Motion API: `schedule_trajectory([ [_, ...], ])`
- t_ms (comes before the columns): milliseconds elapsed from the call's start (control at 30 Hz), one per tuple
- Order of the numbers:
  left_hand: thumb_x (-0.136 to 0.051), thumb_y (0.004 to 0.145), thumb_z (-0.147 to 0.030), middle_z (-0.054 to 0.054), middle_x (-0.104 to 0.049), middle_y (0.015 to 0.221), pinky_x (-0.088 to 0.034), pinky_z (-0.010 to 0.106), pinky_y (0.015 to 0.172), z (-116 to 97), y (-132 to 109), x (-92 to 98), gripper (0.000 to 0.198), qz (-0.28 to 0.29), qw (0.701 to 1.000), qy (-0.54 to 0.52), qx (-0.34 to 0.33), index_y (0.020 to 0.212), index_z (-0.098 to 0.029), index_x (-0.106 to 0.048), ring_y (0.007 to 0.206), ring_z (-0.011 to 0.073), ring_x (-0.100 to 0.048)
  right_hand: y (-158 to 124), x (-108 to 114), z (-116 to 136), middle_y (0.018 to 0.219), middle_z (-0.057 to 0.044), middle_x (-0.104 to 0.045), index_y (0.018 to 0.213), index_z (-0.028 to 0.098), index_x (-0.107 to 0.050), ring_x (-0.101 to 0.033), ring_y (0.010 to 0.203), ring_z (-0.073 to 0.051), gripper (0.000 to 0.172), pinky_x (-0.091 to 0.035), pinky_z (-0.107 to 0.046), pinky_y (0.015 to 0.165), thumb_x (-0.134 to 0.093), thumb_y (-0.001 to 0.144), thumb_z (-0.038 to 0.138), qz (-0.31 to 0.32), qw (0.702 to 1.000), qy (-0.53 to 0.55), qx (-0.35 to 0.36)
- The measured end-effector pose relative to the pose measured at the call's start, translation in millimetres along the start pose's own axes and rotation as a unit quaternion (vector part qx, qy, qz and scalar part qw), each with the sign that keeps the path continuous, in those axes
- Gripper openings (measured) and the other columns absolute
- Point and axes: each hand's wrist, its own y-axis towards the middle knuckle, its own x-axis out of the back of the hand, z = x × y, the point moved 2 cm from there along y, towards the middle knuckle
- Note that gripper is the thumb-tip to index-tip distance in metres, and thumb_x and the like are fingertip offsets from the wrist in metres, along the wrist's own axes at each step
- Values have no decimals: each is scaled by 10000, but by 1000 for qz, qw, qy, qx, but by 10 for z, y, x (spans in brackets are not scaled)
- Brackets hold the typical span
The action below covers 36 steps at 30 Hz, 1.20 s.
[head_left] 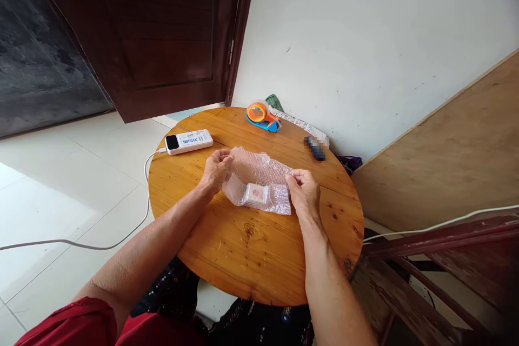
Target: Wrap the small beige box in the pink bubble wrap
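Note:
A sheet of clear bubble wrap [265, 165] stretches between my two hands above the round wooden table. My left hand [218, 166] pinches its left edge, and my right hand [303, 189] pinches the right edge with thumb and fingers. In the near part of the wrap lies a small white block-shaped item [257, 193] with a reddish print. A flap of the wrap lies to the right of that item, and the far side stands raised. I cannot make out exactly what the white item is.
The round wooden table [251, 259] carries a white power bank [189, 141] with a cable [148, 184] running left. An orange and blue tape dispenser [263, 116] stands at the back. A dark, partly blurred object [315, 148] lies right. Beyond are a door [162, 38] and a wall [365, 38].

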Motion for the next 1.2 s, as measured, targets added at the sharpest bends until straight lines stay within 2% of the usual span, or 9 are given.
schedule_trajectory([
  [133,-642,747,-273,67,-677,1005,-493,318,824,-123,-77,63,290,-43,949,207,-233,1017,-168,-651,934,195,-607,-31,55,165,863,-50,-694,904,203,-624,-619,694,-189,296,-492,-338,682,-645,709,425,-26,997,-28,74],
  [233,-585,791,-271,67,-690,1006,-485,362,905,-147,-152,59,229,-5,905,305,-298,982,-183,-676,982,222,-610,-78,48,256,852,-44,-709,978,205,-627,-650,697,-188,397,-479,-293,589,-634,770,544,108,990,83,48],
  [467,-565,867,-411,54,-716,836,-479,296,766,-197,-245,-15,271,200,874,369,-243,831,-190,-718,834,220,-636,-192,140,466,749,-43,-724,963,188,-690,-655,714,-183,540,-487,-310,695,-533,847,691,340,924,175,5],
  [600,-580,863,-482,10,-626,598,-435,251,630,-381,-321,29,366,256,877,345,-214,657,-193,-667,612,168,-580,-375,186,658,724,-34,-727,923,183,-717,-663,699,-179,459,-497,-325,740,-566,873,613,550,826,123,0],
  [700,-627,827,-397,-12,-545,506,-362,242,546,-501,-449,78,320,308,837,415,-182,581,-194,-632,480,128,-469,-598,226,671,745,-18,-731,902,200,-735,-648,686,-158,319,-494,-285,681,-600,888,488,632,774,34,-2],
  [800,-644,764,-260,-13,-525,486,-368,251,568,-507,-603,138,188,342,759,529,-165,583,-207,-642,475,135,-465,-810,282,581,736,3,-710,886,220,-752,-600,636,-129,187,-460,-237,585,-639,862,367,597,801,-28,22],
  [900,-622,770,-253,31,-636,652,-456,307,689,-407,-704,177,99,302,712,601,-202,800,-223,-711,653,207,-602,-937,331,493,725,7,-683,902,220,-743,-585,634,-125,147,-461,-229,563,-652,840,318,526,850,-24,18],
  [1067,-689,724,-257,160,-589,1293,-431,458,1030,-150,-738,100,725,294,724,546,-303,1404,-162,-458,1215,320,-530,-808,292,477,784,-18,-661,923,214,-676,-598,651,-152,184,-498,-257,519,-672,790,340,341,939,37,11],
  [1200,-777,641,-355,195,-451,1469,-351,532,1109,58,-678,75,1086,330,746,514,-265,1541,-177,-194,1343,376,-433,-645,75,499,1174,-89,-665,1154,247,-643,-634,1021,-250,483,-554,-373,782,-740,681,246,254,964,-10,80],
])
